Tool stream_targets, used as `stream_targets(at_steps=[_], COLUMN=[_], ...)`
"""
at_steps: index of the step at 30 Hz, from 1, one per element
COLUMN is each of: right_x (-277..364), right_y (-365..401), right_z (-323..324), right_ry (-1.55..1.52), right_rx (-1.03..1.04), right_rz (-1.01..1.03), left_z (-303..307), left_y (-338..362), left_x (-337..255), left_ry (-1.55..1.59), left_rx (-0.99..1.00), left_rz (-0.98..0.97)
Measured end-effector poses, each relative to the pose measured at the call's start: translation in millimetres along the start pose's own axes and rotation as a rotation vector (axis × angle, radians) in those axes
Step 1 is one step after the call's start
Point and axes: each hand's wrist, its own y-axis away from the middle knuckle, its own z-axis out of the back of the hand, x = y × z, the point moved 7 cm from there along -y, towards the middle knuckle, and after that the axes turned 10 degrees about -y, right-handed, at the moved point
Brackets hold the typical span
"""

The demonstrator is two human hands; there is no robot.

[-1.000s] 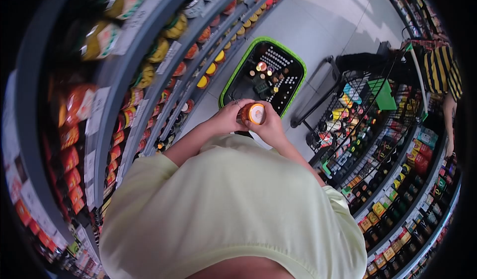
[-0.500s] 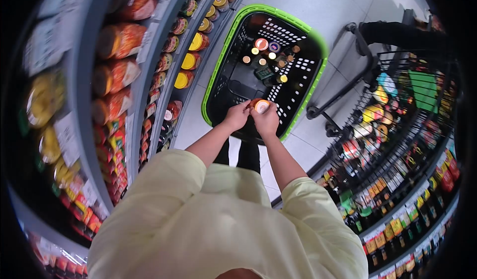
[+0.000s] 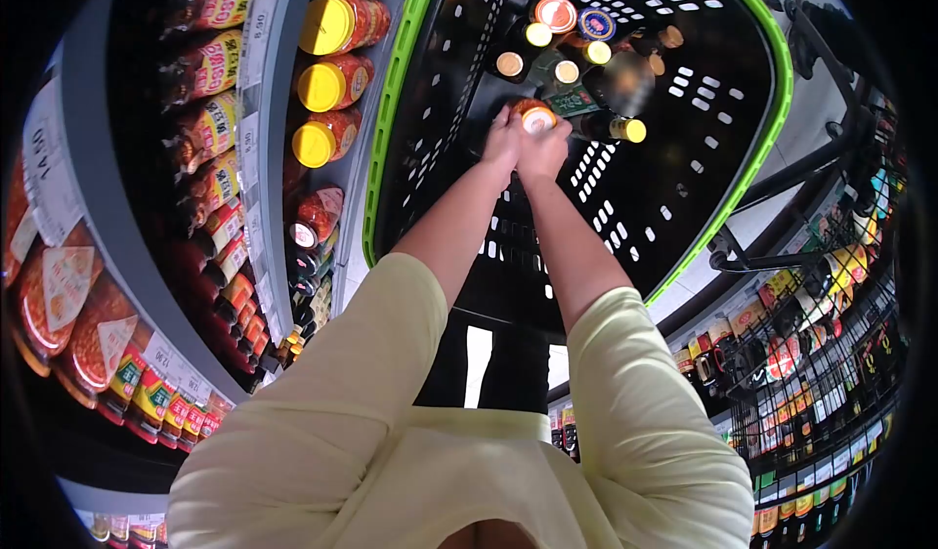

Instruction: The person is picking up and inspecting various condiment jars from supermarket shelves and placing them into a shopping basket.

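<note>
Between both hands is a small jar (image 3: 534,116) with an orange-rimmed, pale lid facing up. My left hand (image 3: 502,143) is closed around its left side, and my right hand (image 3: 543,151) grips the right side. Both arms reach down into a black shopping basket (image 3: 640,192) with a bright green rim. Just beyond the jar, several bottles and jars stand in the basket: a jar with a red and white lid (image 3: 556,14), one with a blue lid (image 3: 596,25), and a dark bottle with a yellow cap (image 3: 627,130) that leans over.
Shelves at my left hold yellow-lidded jars (image 3: 322,88), pink and yellow packets (image 3: 215,65) and red jars (image 3: 103,339), with price tags (image 3: 51,163) along their edges. At the right, a black wire cart (image 3: 821,354) stands before more stocked shelves. Grey floor tiles (image 3: 757,222) show beside the basket.
My hands have moved down and forward into the basket with the jar, closer to the standing bottles. My view has come lower, so the basket looks larger.
</note>
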Motion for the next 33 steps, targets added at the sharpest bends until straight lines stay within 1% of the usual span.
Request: stream_targets(at_steps=[1,3,4,6,7,13,18,20,23,25,27,28,29,30,31,33], right_x=[-6.1,-7.2,-13.5,-15.1,-17.9,-24.5,-29.3,-32.8,-34.1,-33.9,-41.1,-41.1,-39.0,-29.7,-28.2,-31.8], right_y=[-5.8,-17.1,-22.6,-31.3,-35.6,-40.8,-45.7,-48.1,-50.6,-56.0,-59.2,-56.3,-54.5,-45.6,-39.8,-24.8], right_z=[-5.7,-12.3,-18.4,-21.6,-24.7,-30.3,-37.1,-41.2,-42.1,-44.1,-45.5,-44.1,-40.6,-31.8,-25.7,-12.6], right_ry=[-0.008,0.004,0.012,0.07,0.073,0.09,0.078,0.066,0.048,0.102,0.103,0.136,0.17,0.228,0.193,0.224], right_rx=[0.015,0.011,0.02,-0.035,-0.032,-0.036,-0.021,-0.003,-0.025,0.016,0.049,0.069,0.089,0.159,0.161,0.246], right_rz=[-0.003,0.025,0.02,0.084,0.081,0.025,0.02,0.004,0.033,0.052,0.07,0.068,0.069,0.019,0.066,0.095], left_z=[0.1,-1.1,-2.2,-2.4,-2.0,-0.1,2.1,8.0,9.2,9.6,10.4,10.6,9.7,4.3,-1.0,-12.3], left_y=[-10.5,-18.8,-21.0,-25.3,-29.4,-39.8,-48.7,-50.7,-56.6,-53.2,-47.8,-37.1,-24.9,-18.7,-13.4,-25.5], left_x=[7.0,1.0,0.0,-3.4,-4.8,0.6,8.2,8.4,10.9,6.1,1.8,-5.3,-10.8,-9.5,-10.6,24.9], left_ry=[0.004,-0.064,-0.034,-0.05,-0.068,-0.096,-0.129,-0.19,-0.287,-0.28,-0.448,-0.452,-0.445,-0.429,-0.409,-0.253], left_rx=[-0.006,-0.023,-0.021,-0.035,-0.046,-0.04,-0.033,-0.137,-0.13,-0.132,-0.152,-0.198,-0.202,-0.116,-0.035,-0.092], left_rz=[0.013,-0.037,-0.047,-0.059,-0.079,-0.042,-0.024,-0.052,-0.068,-0.092,-0.1,-0.127,-0.137,-0.109,-0.091,-0.228])
